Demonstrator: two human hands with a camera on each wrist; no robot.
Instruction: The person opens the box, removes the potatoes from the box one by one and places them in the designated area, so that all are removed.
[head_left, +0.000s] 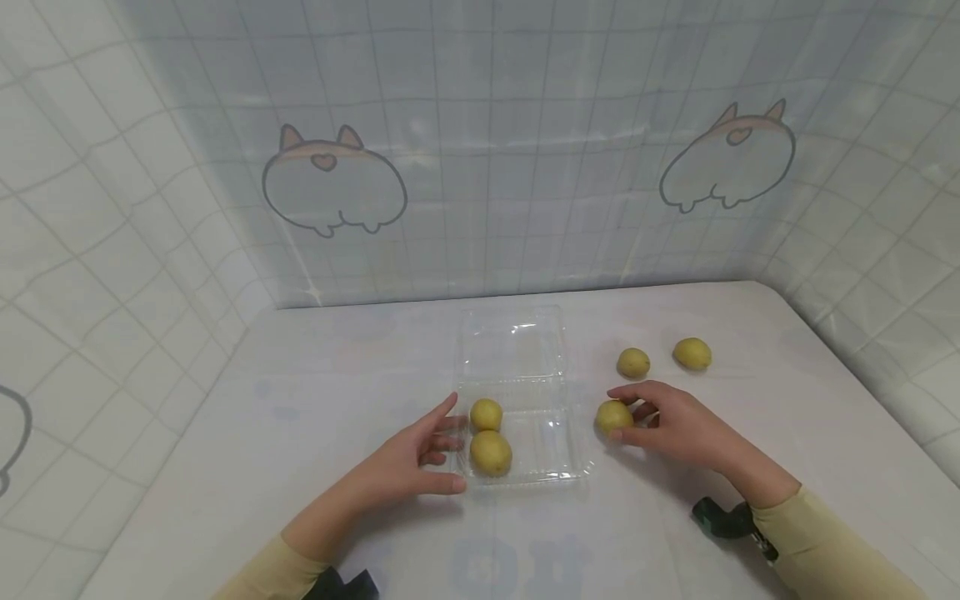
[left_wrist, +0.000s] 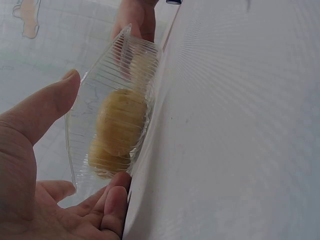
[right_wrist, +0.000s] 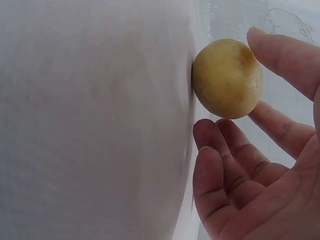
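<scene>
On the table lies a hinged clear plastic box [head_left: 543, 442], its lid [head_left: 510, 346] folded back to the far side. Two yellow lemons sit along its left side, a smaller lemon [head_left: 486, 414] behind a larger lemon [head_left: 491, 452]. My left hand [head_left: 427, 457] is at the box's left wall, thumb by the near corner and fingers spread; the box wall [left_wrist: 112, 65] shows close to them. To the right of the box, my right hand [head_left: 675, 421] pinches another lemon [right_wrist: 227, 78] between thumb and index finger. That lemon touches the tabletop, while the other fingers bend loosely below.
Farther back on the right lie two more lemons, a smaller lemon [head_left: 633, 362] and a larger lemon [head_left: 692, 354]. A white cloth [head_left: 337, 367] covers the table. Grid-patterned curtains [head_left: 525, 192] hang behind it and at both sides.
</scene>
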